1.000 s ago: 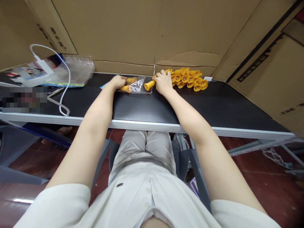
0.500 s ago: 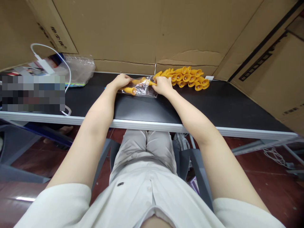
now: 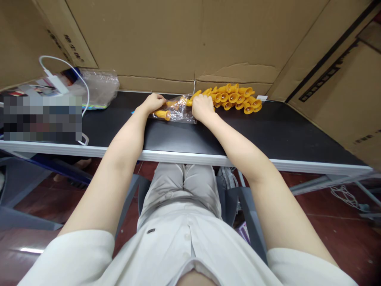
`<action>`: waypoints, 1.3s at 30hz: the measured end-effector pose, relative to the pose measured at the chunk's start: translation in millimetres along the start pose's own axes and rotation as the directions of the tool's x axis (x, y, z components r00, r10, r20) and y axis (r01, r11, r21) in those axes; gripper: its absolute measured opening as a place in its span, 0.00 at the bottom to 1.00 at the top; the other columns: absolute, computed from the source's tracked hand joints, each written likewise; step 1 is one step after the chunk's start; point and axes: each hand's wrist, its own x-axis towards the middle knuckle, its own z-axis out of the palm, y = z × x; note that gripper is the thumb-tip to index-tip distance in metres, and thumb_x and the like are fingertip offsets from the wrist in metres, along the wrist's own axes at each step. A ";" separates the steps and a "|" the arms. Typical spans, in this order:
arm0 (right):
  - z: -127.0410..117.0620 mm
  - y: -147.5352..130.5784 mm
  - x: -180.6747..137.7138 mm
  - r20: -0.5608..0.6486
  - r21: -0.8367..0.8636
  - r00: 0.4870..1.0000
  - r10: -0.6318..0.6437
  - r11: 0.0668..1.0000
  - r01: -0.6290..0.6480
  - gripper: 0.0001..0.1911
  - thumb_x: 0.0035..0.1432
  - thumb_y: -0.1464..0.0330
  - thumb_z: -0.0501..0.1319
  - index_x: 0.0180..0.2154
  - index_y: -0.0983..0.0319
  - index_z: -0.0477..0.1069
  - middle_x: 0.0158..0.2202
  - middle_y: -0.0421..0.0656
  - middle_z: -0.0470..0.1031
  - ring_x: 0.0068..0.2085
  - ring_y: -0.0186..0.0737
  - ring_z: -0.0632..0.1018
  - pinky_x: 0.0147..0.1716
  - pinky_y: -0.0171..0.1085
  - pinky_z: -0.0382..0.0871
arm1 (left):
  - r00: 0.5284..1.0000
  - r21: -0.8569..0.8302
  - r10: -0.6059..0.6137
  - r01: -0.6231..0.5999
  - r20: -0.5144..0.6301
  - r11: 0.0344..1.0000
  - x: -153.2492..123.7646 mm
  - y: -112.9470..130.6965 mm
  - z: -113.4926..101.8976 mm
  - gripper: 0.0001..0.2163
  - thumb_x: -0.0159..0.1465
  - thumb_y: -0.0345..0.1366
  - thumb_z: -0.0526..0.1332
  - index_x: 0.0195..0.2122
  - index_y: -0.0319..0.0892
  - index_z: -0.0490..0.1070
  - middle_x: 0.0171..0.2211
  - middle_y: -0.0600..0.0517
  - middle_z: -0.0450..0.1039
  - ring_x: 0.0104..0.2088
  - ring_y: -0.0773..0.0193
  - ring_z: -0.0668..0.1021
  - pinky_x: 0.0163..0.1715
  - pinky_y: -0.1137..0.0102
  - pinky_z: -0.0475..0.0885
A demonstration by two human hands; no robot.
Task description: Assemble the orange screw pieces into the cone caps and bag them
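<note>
A clear plastic bag [image 3: 181,115] lies on the black table with several yellow flared plastic pieces in it; one yellow piece [image 3: 162,115] shows near its front side. My left hand [image 3: 154,102] is closed on the bag's left part, its fingertips partly hidden. At the right end of the bag, my right hand [image 3: 203,107] is curled closed, knuckles up, around the end of a yellow piece [image 3: 189,102] that points into the bag. Just beyond it rests a pile of yellow flared pieces [image 3: 235,97], their hollow ends facing me.
Cardboard walls [image 3: 238,39] stand behind and beside the black table [image 3: 285,135]. More clear plastic bags [image 3: 101,87], a white device [image 3: 58,84] with a looped cable and a blurred-out patch are at the left. A small white piece [image 3: 262,98] sits behind the pile.
My right hand has turned so its knuckles face up, and its yellow piece sits slightly further within the bag's right end. My left hand has barely moved.
</note>
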 end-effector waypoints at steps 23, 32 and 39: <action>-0.3 -14.6 -7.6 0.040 0.000 0.997 0.073 0.997 -0.073 0.27 0.69 0.81 0.50 0.64 0.76 0.73 0.66 0.73 0.75 0.68 0.68 0.75 0.63 0.64 0.73 | 0.997 -0.048 -0.042 0.039 -0.058 0.998 -2.5 -1.5 -1.5 0.20 0.68 0.40 0.60 0.50 0.33 0.87 0.48 0.39 0.87 0.52 0.47 0.85 0.64 0.61 0.77; 9.3 -12.2 -2.8 0.033 0.081 0.999 0.026 0.996 -0.029 0.27 0.67 0.81 0.51 0.65 0.76 0.70 0.66 0.71 0.72 0.69 0.66 0.73 0.66 0.62 0.71 | 0.987 0.032 -0.117 0.121 -0.110 0.992 -0.2 2.5 -2.8 0.28 0.72 0.40 0.55 0.67 0.33 0.79 0.71 0.33 0.75 0.74 0.41 0.73 0.75 0.62 0.65; 25.6 -4.1 8.4 0.035 0.209 0.992 -0.119 0.972 0.109 0.18 0.72 0.77 0.52 0.58 0.69 0.73 0.66 0.63 0.73 0.66 0.56 0.75 0.70 0.52 0.69 | 0.990 0.016 -0.100 0.102 -0.096 0.995 -1.1 5.3 -2.8 0.29 0.77 0.39 0.49 0.71 0.31 0.75 0.75 0.33 0.71 0.75 0.42 0.72 0.75 0.61 0.65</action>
